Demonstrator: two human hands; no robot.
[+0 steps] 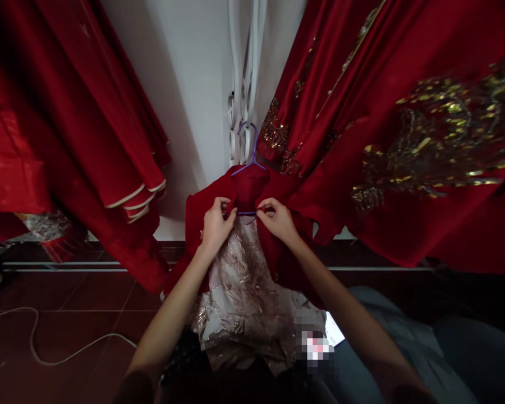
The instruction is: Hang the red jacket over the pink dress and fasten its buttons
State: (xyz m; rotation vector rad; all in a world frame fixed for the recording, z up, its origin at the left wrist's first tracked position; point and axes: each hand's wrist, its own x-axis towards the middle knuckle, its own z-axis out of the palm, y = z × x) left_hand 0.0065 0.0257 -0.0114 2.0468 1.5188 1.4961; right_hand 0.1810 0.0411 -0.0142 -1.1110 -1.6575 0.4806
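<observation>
In the head view a red jacket [202, 205] hangs on a thin purple hanger [253, 160], whose hook is up by a white metal rack [246, 73]. My left hand [217, 224] pinches the left front edge of the jacket near the collar. Opposite it, my right hand [278, 219] pinches the right front edge between thumb and fingers. Between the two hands the hanger's lower bar shows. Below them a pale, shiny patterned cloth [246, 280] spreads down toward my lap; whether it is joined to the jacket I cannot tell.
Red garments [109, 112] hang at the left, and sequinned red garments [387, 168] at the right. A white cable [36, 336] runs over the dark tiled floor [88, 289]. A lit phone screen [334, 331] lies by my right forearm, beside a blurred-out patch.
</observation>
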